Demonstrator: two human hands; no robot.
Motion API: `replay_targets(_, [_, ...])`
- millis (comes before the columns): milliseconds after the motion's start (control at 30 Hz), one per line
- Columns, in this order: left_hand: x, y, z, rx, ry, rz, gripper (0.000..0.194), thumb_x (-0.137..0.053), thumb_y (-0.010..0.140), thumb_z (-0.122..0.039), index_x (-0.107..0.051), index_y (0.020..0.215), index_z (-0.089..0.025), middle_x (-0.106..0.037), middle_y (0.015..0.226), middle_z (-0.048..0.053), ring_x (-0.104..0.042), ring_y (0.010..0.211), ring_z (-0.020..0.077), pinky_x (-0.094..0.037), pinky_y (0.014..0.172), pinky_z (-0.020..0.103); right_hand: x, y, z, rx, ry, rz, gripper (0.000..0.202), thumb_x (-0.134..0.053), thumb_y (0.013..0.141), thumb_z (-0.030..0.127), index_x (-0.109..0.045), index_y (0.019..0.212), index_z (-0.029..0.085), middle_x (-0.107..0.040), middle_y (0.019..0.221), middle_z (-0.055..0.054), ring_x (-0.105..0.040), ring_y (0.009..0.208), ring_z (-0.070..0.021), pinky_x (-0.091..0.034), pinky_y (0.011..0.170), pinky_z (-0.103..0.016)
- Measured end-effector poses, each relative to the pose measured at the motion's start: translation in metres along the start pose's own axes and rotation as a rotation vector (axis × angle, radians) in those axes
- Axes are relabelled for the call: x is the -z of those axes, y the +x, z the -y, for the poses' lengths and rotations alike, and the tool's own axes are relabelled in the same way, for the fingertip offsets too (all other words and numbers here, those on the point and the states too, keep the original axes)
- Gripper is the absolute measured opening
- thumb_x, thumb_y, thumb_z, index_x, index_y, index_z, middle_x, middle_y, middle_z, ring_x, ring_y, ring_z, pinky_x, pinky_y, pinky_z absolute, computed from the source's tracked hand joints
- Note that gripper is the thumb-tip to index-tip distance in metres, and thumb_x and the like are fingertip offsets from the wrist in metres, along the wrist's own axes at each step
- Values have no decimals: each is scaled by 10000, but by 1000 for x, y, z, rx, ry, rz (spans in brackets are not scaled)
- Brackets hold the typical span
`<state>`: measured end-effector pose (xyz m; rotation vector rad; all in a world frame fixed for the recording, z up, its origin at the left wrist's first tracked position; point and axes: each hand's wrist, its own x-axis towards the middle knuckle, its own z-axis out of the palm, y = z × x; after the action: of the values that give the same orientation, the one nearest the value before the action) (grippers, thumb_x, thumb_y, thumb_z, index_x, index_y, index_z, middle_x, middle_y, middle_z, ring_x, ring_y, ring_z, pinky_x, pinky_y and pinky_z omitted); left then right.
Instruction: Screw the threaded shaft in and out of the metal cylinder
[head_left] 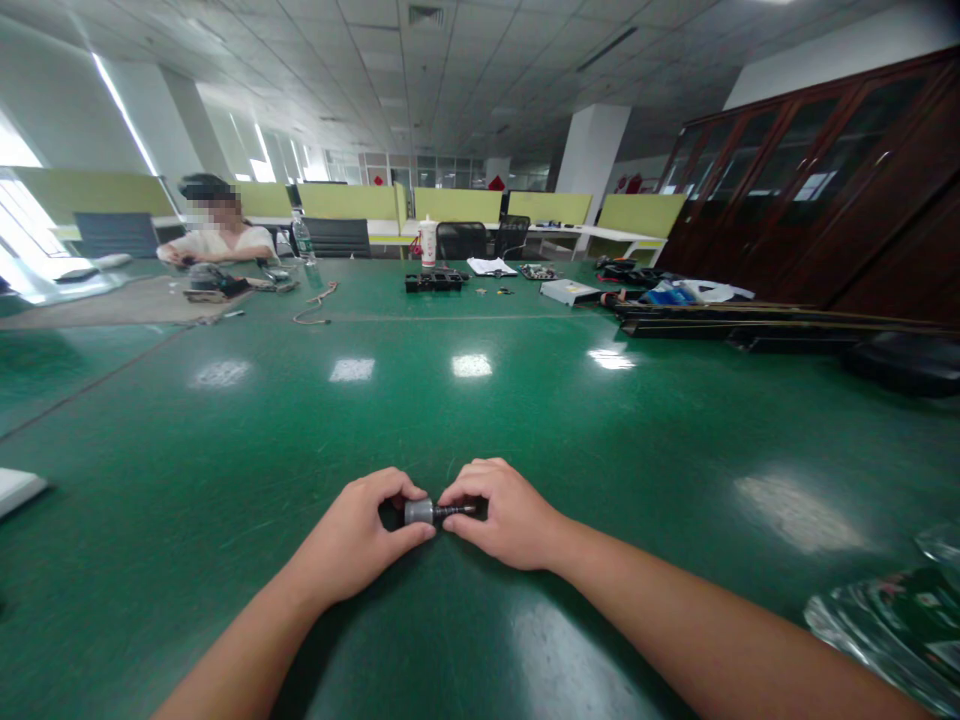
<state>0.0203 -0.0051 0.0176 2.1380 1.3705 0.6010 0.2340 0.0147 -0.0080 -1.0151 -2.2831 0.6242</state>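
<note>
A small grey metal cylinder (419, 511) with a thin dark threaded shaft (454, 510) lies sideways between my two hands, low over the green table (420, 400). My left hand (367, 530) grips the cylinder between thumb and fingers at its left end. Around the shaft, the thumb and forefinger of my right hand (506, 515) are curled, with their tips close to where it meets the cylinder. The far end of the shaft sits inside the curl of the right hand.
A plastic bottle (892, 620) lies at the lower right, and a white object (19, 490) at the left edge. Farther back are a black device (435, 282), a white cup (427, 243), a silver box (570, 291) and long black bars (697, 320). A person (221, 230) sits at the far left.
</note>
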Motion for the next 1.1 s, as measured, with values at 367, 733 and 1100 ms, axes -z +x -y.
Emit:
replay_targets(367, [0,0,-1,12,6,2,152,-685,776,-325,-654,860,-202,-691,884,23,-625,844,215,-461,767,313,1,-3,2,16,-52,-21,110,-711,788,197,-718,894,222,-698,838,-9,-597,830,-168,-369,828,-341])
replay_targets(733, [-1,0,0,-4,9,-1,148,-673,787,-322,-661,876,-204,-697,897,26,-629,854,215,-467,778,316,1,-3,4,9,-74,-38,111,-703,777,180,-714,881,218,-691,835,-12,-592,833,-176,-372,824,-349])
replay_targets(1100, [1,2,2,-11,10,-20,157,-668,802,-313,-677,921,-211,-700,927,23,-634,874,212,-477,796,312,3,-4,3,-41,-94,-51,93,-682,769,167,-702,849,210,-683,824,-1,-586,833,-173,-378,822,-348])
